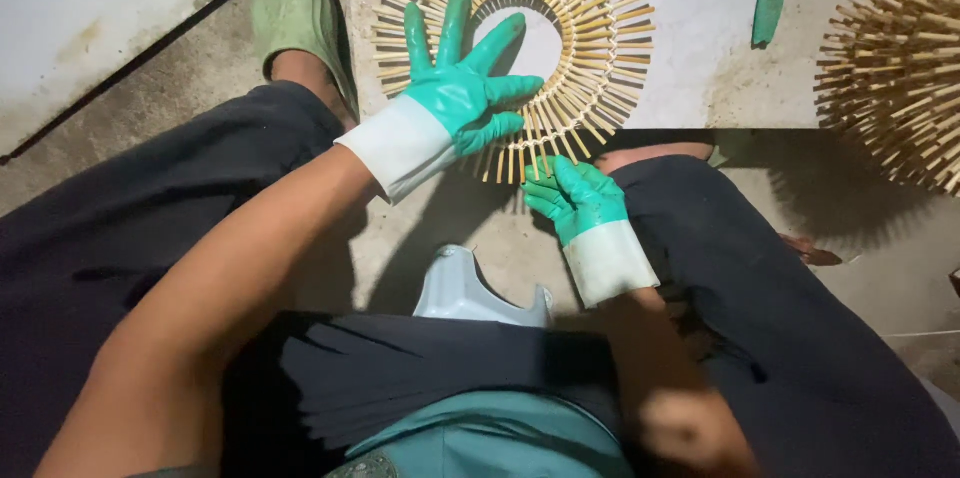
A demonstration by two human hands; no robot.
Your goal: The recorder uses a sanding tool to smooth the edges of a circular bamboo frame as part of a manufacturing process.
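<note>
1. Sitting low on a pale grey stool, dark-trousered knees spreading to either side, bare forearms reaching forward.
2. Pinching the near rim of the bamboo-stick ring with the right hand, green-gloved fingers curling shut around the stick ends.
3. Pressing down on the ring's left side with the left hand, green-gloved fingers spreading wide over the sticks and the open centre.
4. Lying flat on a pale slab at the slab's near edge, between the knees, sticks radiating outward from a woven band.
5. Resting beside the ring's left edge, a foot in a green sandal on the concrete floor.
6. Lying farther right on the slab, a green-handled tool; beyond it, a second stick ring, partly cut off by the frame.
</note>
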